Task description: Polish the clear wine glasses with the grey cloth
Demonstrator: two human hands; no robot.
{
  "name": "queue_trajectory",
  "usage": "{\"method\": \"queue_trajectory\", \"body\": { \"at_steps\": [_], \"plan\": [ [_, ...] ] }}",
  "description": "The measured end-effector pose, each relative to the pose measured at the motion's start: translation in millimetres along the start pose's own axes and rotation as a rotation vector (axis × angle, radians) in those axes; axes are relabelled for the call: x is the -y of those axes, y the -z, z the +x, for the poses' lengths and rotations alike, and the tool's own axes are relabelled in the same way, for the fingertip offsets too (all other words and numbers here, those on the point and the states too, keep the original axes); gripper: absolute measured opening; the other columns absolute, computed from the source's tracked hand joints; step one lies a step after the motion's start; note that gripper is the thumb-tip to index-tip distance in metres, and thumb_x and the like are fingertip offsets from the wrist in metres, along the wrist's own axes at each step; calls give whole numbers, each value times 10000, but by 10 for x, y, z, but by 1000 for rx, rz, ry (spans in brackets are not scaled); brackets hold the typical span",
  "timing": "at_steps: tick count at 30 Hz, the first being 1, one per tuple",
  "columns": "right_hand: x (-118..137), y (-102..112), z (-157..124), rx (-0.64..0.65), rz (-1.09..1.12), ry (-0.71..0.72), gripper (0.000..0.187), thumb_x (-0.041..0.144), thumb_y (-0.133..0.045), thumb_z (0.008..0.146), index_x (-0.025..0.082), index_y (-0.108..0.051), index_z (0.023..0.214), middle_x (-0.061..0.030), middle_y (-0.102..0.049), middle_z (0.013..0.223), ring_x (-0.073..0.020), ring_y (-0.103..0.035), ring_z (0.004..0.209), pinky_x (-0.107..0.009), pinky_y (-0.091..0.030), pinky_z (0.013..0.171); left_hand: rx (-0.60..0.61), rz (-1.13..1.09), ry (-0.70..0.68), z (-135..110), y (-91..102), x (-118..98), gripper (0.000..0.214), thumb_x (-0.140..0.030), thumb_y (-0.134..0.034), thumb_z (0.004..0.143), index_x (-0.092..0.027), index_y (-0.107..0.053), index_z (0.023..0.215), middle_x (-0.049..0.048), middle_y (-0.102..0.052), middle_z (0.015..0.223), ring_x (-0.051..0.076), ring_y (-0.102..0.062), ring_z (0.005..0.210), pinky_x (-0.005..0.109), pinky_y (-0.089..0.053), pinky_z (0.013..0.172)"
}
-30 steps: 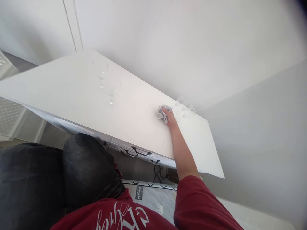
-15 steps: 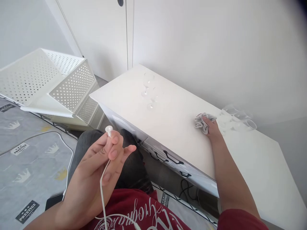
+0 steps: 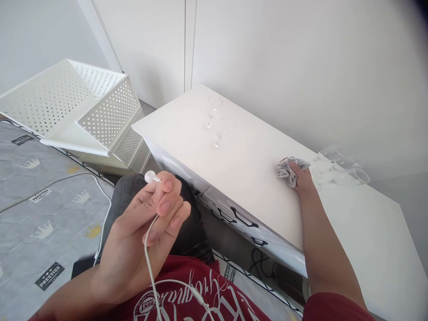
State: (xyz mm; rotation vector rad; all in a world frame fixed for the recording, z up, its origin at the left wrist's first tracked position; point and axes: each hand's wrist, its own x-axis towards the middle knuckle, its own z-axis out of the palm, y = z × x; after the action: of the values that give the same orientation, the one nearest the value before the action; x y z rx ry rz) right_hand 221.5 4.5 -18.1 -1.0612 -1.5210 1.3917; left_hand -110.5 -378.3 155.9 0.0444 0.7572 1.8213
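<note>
Between the thumb and fingers of my left hand (image 3: 147,227) is a white wired earphone (image 3: 150,176), its bud pointing up and its cord hanging toward my red shirt. My right hand (image 3: 301,177) grips a crumpled light grey cloth (image 3: 289,171) that rests on the white top of a drawer cabinet (image 3: 247,171). Just right of that hand, several clear glasses (image 3: 351,176) stand or lie in a cluster by the wall; their outlines are faint. Farther left on the cabinet top are two clear stemmed glasses (image 3: 214,109).
A white perforated basket rack (image 3: 107,116) stands left of the cabinet. I sit on a grey mattress (image 3: 63,209), where a white cable (image 3: 107,209) runs to a dark device (image 3: 82,266) beside me. Black drawer handles (image 3: 244,217) stick out from the cabinet front.
The view has shifted slightly. My left hand has turned, tipping the earbud to the left, and its outer fingers have curled in. My right hand keeps the cloth at about the same spot.
</note>
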Motion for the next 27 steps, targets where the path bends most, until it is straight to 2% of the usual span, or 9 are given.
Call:
{"method": "queue_trajectory", "body": {
  "at_steps": [5,11,16,21,26,27],
  "plan": [
    [37,-22,-12,-5,-26,6,428,600,-941,669,239,-793,847,-60,-746,777,-183,-661,598,-303,-562,484,20,-13,2,-4,-23,11,169,-51,-646,938,-180,-551,884,-90,-487,700,-15,-137,420,143,-500,561],
    [51,-36,-16,-14,-26,17,436,609,-948,641,251,-790,834,-62,-768,822,-188,-687,632,-293,-574,492,9,17,-20,-3,-42,22,168,-79,-649,963,-185,-545,886,-85,-481,696,-7,-151,427,151,-467,545],
    [40,-31,-13,-6,-6,8,436,609,-964,634,256,-794,827,-50,-751,809,-170,-664,607,-281,-571,483,12,40,-44,-7,-36,33,160,-157,-664,1007,-188,-563,887,-70,-489,693,7,-222,448,159,-449,542],
    [37,-19,-12,-15,-14,3,435,599,-956,651,251,-789,851,-54,-758,829,-193,-696,643,-294,-587,491,41,86,-76,-4,4,62,136,-203,-681,1019,-182,-616,902,-57,-502,698,11,-265,475,161,-440,552],
    [29,-17,-12,2,-23,20,419,591,-941,680,246,-784,859,-48,-753,824,-181,-692,642,-284,-585,497,14,162,-117,-27,20,87,14,-216,-695,1019,-204,-693,1025,-62,-514,680,7,-276,461,170,-426,549],
    [27,-16,-12,3,-28,24,421,597,-937,684,249,-779,861,-49,-758,824,-185,-694,638,-288,-584,491,6,185,-120,-33,20,93,42,-224,-702,1016,-209,-705,1055,-60,-530,681,8,-291,458,175,-427,546]
  ]
}}
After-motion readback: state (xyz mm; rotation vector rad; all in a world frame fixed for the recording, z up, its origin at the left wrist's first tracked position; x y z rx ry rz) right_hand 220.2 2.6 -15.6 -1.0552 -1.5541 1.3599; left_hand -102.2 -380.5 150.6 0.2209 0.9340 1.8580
